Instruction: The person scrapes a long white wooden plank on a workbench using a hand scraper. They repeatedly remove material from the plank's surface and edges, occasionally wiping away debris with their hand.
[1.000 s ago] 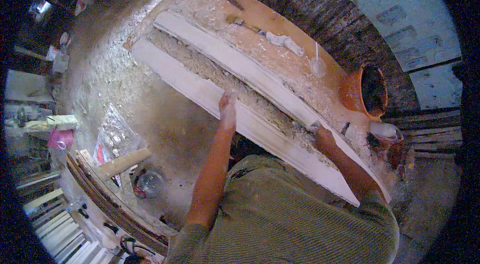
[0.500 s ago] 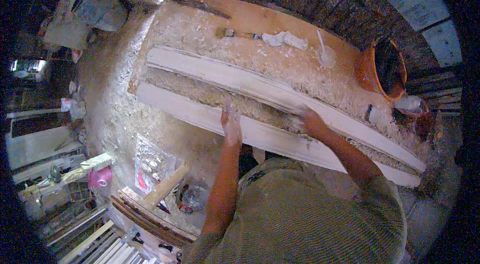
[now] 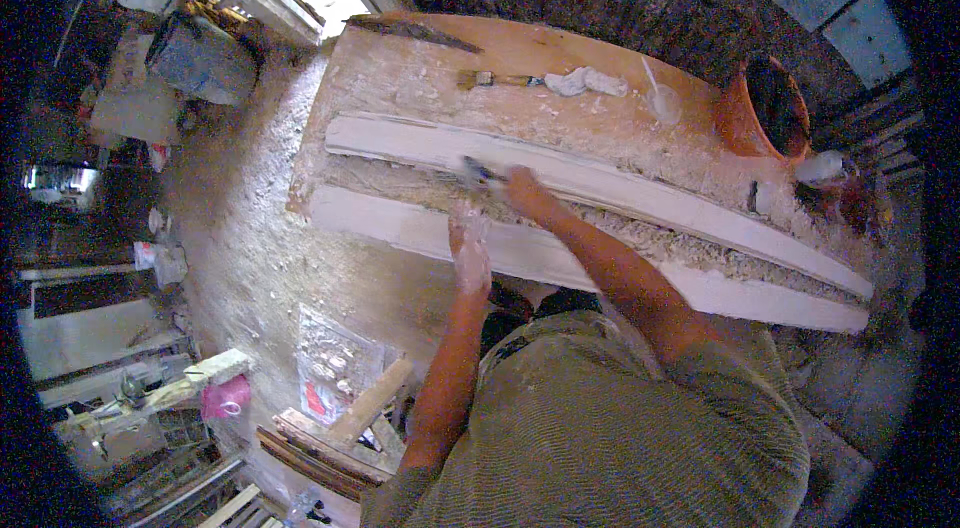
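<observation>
My right hand [image 3: 524, 194] closes around a small tool with a dark, flat end [image 3: 478, 169], which looks like a scraper but is smeared by motion. The tool is over the far long white strip [image 3: 420, 141], beside its inner edge. My left hand [image 3: 468, 250], dusted white, rests at the near long white strip [image 3: 380, 218], its fingers stretched toward the gap; nothing shows in it. Between the two strips runs a trough of crumbly, pale brown material [image 3: 680, 250]. Both strips lie side by side across an orange-brown table [image 3: 560, 46].
Beyond the strips lie a brush [image 3: 484, 79], a crumpled white cloth [image 3: 590, 81] and a clear cup with a white stick [image 3: 661, 104]. An orange bucket [image 3: 748, 118] stands at the far right. White debris covers the floor [image 3: 250, 228] at left.
My right hand has swept left along the strips with the tool, from the middle toward my left hand. The left hand stays near the same spot; the view has shifted slightly.
</observation>
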A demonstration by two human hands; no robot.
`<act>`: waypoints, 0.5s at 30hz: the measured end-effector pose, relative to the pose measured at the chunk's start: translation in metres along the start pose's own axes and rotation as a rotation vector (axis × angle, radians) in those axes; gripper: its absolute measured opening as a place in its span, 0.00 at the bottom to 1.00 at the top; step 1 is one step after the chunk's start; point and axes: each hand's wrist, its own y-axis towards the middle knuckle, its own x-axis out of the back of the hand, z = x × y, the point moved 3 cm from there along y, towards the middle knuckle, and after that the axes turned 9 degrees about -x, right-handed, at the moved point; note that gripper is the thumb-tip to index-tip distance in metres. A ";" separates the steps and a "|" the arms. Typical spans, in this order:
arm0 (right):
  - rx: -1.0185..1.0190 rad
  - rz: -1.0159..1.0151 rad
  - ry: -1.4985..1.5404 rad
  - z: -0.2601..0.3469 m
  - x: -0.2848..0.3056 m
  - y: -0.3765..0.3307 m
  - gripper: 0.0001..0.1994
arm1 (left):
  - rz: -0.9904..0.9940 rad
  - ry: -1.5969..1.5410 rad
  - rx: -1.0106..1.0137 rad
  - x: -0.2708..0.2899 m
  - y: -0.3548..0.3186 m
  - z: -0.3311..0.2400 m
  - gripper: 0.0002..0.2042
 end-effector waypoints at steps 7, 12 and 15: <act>0.112 -0.150 -0.310 0.072 -0.064 0.056 0.14 | -0.016 -0.083 -0.018 0.069 0.021 -0.011 0.26; -0.008 -0.035 -0.548 -0.027 0.045 -0.048 0.19 | -0.024 -0.299 -0.110 0.116 0.023 -0.008 0.26; -0.157 0.031 -0.392 -0.058 0.095 -0.092 0.16 | -0.024 -0.310 -0.074 0.124 0.028 -0.010 0.26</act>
